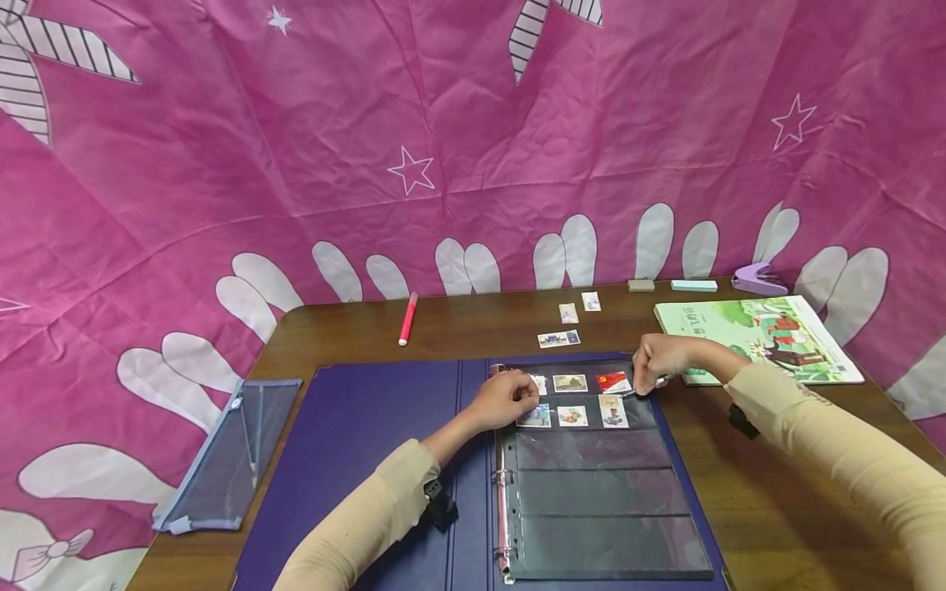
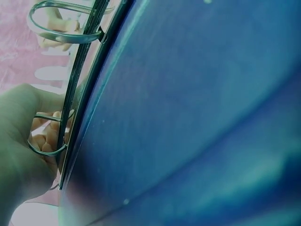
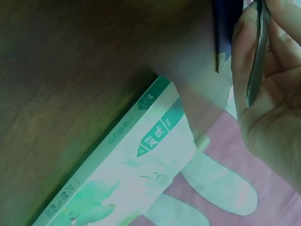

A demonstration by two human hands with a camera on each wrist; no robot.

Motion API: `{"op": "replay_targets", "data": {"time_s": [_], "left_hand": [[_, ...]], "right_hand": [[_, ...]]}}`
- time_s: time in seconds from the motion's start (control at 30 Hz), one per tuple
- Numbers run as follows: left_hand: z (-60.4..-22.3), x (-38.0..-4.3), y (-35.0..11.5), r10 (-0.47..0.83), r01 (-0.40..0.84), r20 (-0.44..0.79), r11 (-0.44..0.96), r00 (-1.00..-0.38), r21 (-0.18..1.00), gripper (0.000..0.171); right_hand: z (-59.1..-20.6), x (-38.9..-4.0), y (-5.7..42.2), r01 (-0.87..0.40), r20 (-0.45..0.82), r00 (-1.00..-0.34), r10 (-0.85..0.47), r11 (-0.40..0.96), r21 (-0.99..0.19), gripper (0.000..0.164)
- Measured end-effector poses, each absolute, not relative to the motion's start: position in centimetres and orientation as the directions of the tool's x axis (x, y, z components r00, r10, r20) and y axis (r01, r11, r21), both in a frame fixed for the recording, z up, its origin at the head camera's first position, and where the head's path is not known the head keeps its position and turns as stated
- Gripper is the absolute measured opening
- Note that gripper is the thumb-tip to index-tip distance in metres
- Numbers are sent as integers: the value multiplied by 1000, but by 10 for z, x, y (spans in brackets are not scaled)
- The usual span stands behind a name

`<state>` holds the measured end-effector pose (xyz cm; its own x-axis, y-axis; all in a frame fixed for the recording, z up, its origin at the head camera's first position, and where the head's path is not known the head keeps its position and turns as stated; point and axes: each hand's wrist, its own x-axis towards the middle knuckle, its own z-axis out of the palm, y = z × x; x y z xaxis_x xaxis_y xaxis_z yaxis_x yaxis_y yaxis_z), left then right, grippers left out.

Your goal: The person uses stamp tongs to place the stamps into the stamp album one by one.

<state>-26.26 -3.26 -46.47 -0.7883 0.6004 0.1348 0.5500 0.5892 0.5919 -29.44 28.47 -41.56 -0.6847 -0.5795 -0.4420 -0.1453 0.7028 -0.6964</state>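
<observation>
A stamp album (image 1: 384,460) lies open, a black pocket page (image 1: 599,492) on its metal rings. My right hand (image 1: 658,361) pinches metal tweezers (image 3: 257,70) at the page's right edge. The tweezer tips reach a stamp (image 1: 613,413) at the right of the second row. Beside it in that row are a pale stamp (image 1: 572,416) and a bluish stamp (image 1: 535,417). Above sit a red stamp (image 1: 613,382) and a landscape stamp (image 1: 570,383). My left hand (image 1: 504,400) rests, fingers bent, at the page's upper left, partly covering stamps; whether it pinches the pocket film is unclear.
Loose stamps (image 1: 558,338) lie behind the album. A red marker (image 1: 408,318) is at back left, a mesh zip pouch (image 1: 229,460) at left. Right of the album are a green picture book (image 1: 761,336), a purple stapler-like tool (image 1: 759,279) and an eraser-like block (image 1: 640,286).
</observation>
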Motion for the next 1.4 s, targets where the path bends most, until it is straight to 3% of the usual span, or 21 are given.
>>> {"op": "replay_targets", "data": {"time_s": [0.27,0.5,0.63,0.83,1.03,1.4], "left_hand": [[-463,-260,-33,590,532,137,572,-795,624,4],[-462,-258,-33,594,529,128,573,-794,626,5],[-457,-248,-34,623,576,113,618,-774,536,20],[-443,-217,-36,695,670,-1,693,-719,266,46],[-437,-201,-39,723,717,-19,688,-691,115,43],[-436,-201,-35,699,689,-42,711,-713,142,25]], "right_hand": [[-419,-288,291,-218,-339,-731,-592,674,-706,20],[-427,-279,290,-325,-159,-799,-580,640,-696,23],[-428,-276,284,-313,-85,-857,-509,644,-698,25],[-428,-284,264,-255,38,-952,-303,721,-644,26],[-428,-306,244,-138,31,-988,-150,789,-599,27],[-440,-333,233,-59,-34,-996,-84,883,-465,28]]}}
